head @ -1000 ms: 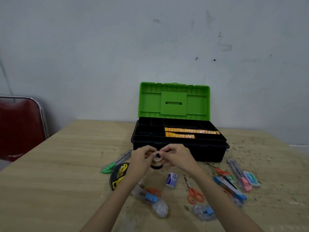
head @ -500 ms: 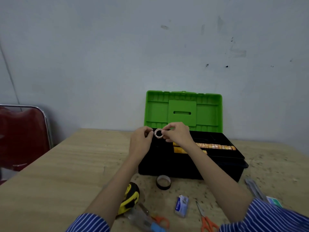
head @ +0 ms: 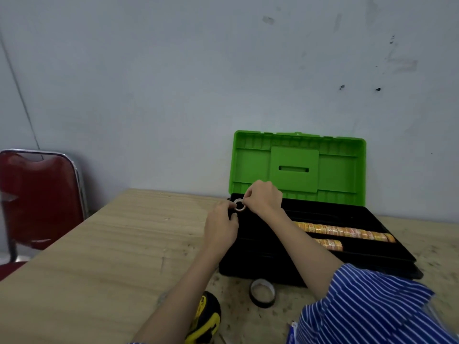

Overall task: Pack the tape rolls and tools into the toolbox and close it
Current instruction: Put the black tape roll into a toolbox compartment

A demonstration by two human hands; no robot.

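— Both hands are on the small tape roll point(head: 240, 204): the right hand point(head: 264, 196) pinches its rim from the far side, and the left hand point(head: 221, 225) has its fingertips curled against the near edge.

— Where is it now, relative to the toolbox point(head: 320, 249)?

— Over the toolbox's back left corner, just in front of the raised green lid point(head: 298, 165). A second ago the same roll was held low, in front of the toolbox and above the loose tools. Half a second ago it had risen to the front of the lid. Now it has come down toward the black tray at that corner.

— So it's being placed?

— That's my reading. The carry seems finished and the roll looks about to be set in a left-hand compartment, though I can't tell whether it touches the tray yet.

— What else is packed?

— Two rows of orange rolls point(head: 345, 230) lie in the toolbox's right half. The shorter row sits in front of the longer one.

— And what's left out?

— A black tape roll point(head: 262, 292) rests on the surface just in front of the toolbox, and a yellow tape measure point(head: 205, 316) lies farther forward and left of it. A striped sleeve point(head: 367, 309) hides the tools to the right. The lid is fully open, so closing is a long way off.
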